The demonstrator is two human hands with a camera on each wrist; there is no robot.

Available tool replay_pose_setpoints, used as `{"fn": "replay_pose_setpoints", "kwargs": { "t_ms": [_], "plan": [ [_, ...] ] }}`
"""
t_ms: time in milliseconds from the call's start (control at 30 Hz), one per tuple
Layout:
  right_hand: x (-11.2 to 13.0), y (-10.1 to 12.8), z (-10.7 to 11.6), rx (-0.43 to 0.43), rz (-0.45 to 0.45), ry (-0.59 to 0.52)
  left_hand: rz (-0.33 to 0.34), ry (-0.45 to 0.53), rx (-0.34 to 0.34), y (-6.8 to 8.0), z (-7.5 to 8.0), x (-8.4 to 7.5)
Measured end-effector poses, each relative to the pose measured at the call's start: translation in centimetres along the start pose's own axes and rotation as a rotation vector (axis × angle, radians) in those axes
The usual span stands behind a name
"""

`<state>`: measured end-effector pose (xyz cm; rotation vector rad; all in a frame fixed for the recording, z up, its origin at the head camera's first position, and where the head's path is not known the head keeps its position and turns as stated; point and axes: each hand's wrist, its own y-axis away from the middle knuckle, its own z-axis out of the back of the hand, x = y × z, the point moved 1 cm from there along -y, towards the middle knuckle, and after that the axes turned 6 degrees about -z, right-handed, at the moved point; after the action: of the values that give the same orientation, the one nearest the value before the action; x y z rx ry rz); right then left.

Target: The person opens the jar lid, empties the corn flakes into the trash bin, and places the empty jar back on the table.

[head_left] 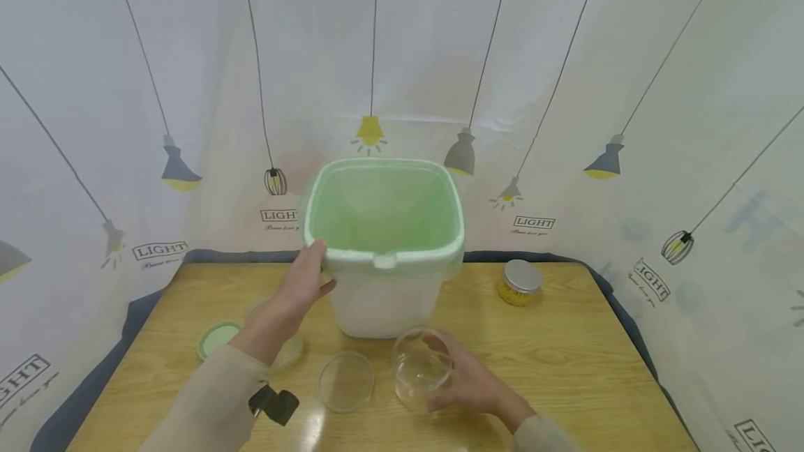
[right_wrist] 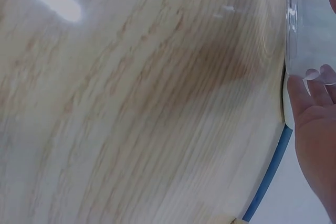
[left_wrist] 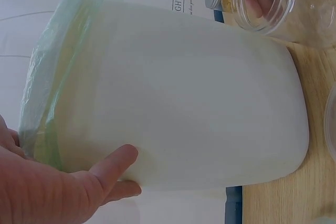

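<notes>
A white bin (head_left: 384,305) lined with a pale green plastic bag (head_left: 389,204) stands upright in the middle of the head view, its mouth up. My left hand (head_left: 303,286) grips the bin's near left rim over the bag's folded edge. In the left wrist view, fingers (left_wrist: 118,163) of that hand lie against the white side wall. To the right, close in front of the bin, my right hand (head_left: 472,377) holds a clear jar (head_left: 414,386) from its right side. The jar has no lid on it and shows nothing inside.
A clear round lid (head_left: 346,382) lies on the wooden table (head_left: 565,368), left of the jar. Farther left are a green lid (head_left: 220,337) and a clear container (head_left: 291,351) partly behind my left forearm. A silver-lidded jar (head_left: 520,284) with yellow contents stands at the back right.
</notes>
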<state>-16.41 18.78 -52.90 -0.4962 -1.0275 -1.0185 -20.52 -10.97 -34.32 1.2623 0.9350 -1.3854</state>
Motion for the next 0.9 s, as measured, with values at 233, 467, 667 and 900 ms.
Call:
{"fn": "replay_pose_setpoints", "kwargs": {
  "t_ms": [233, 467, 667, 900],
  "plan": [
    [-0.2, -0.8, -0.8, -0.041, 0.005, 0.062, -0.003, 0.003, -0.002, 0.0, 0.0, -0.2],
    [-0.3, -1.5, -1.4, -0.039, 0.014, 0.074, 0.001, 0.008, -0.007, 0.1, 0.0, -0.2],
    [-0.4, -1.7, -1.7, -0.049, 0.012, 0.065, 0.012, -0.003, -0.012, 0.0, 0.0, -0.1],
    [-1.0, -1.8, -2.1, -0.076, 0.043, 0.056, 0.000, -0.007, -0.012, 0.0, -0.1, 0.0]
  ]
}}
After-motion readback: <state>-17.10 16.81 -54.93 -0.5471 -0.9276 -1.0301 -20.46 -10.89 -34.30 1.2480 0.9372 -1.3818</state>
